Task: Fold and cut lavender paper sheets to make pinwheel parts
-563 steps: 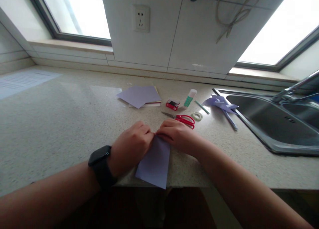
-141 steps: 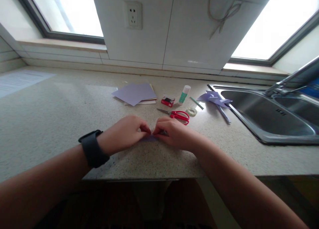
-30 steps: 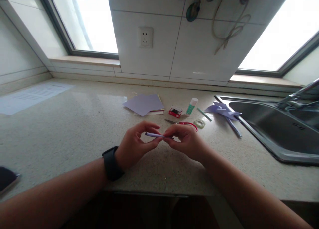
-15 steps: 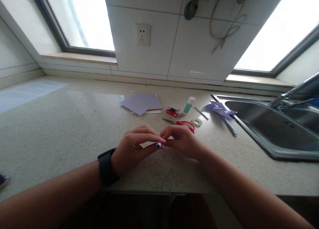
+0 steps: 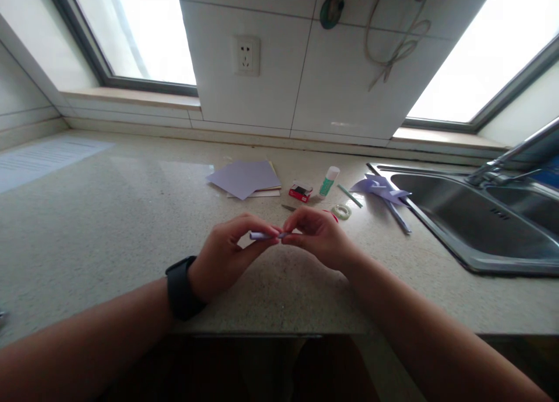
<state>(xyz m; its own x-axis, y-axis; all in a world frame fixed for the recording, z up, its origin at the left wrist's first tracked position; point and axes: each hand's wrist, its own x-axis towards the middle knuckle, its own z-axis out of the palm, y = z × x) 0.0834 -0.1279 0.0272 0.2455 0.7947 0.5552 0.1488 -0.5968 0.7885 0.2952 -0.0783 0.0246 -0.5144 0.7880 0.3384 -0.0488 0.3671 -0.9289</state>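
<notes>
Head view shows a slim rolled purple paper (image 5: 258,236) held above the counter (image 5: 131,227); the left hand (image 5: 222,259) pinches it narrowly between thumb and fingers, one end poking out beyond them, and the right hand (image 5: 321,239) closes its fingertips on the other end. The roll could, I judge, crumple or kink if the two grips press unevenly or twist against each other; it could also loosen if a fingertip slips off the seam, though whether anything fastens that seam I cannot tell. Against the frame just before, the roll now lies crosswise, where its open end was turned towards the camera; the scissors (image 5: 288,207) are more hidden behind the right hand, while the tape ring (image 5: 347,214) and glue stick (image 5: 329,180) keep their places.
</notes>
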